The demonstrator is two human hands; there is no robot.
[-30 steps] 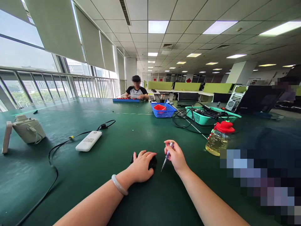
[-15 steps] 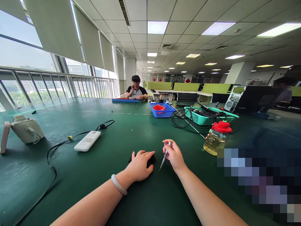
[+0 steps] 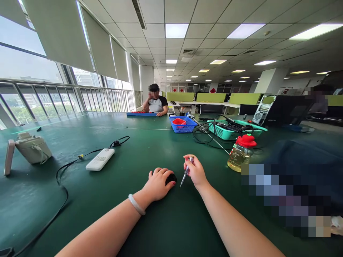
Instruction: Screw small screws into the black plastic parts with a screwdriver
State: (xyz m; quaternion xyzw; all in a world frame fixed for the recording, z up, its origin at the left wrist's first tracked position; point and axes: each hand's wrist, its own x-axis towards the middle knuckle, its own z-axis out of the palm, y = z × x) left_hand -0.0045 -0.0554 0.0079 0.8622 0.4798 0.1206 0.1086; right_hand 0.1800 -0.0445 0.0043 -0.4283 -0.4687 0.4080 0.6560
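My left hand (image 3: 158, 184) lies curled over a small black object (image 3: 171, 177) on the green table (image 3: 112, 200), covering most of it; a pale bangle circles that wrist. Just to its right, my right hand (image 3: 196, 172) pinches a small screwdriver (image 3: 185, 172) with a clear handle. The shaft slants down and left, and its tip hovers close to the black object.
A white power strip (image 3: 100, 159) with a black cable (image 3: 61, 178) lies to the left, and a beige bag (image 3: 33, 148) further left. An oil bottle with a red cap (image 3: 239, 152), a teal basket (image 3: 227, 131) and a blue basket (image 3: 183, 125) stand beyond. A person sits at the far end.
My left hand has curled more tightly over the black object, hiding more of it. The screwdriver stays pinched in my right hand. The view has shifted slightly.
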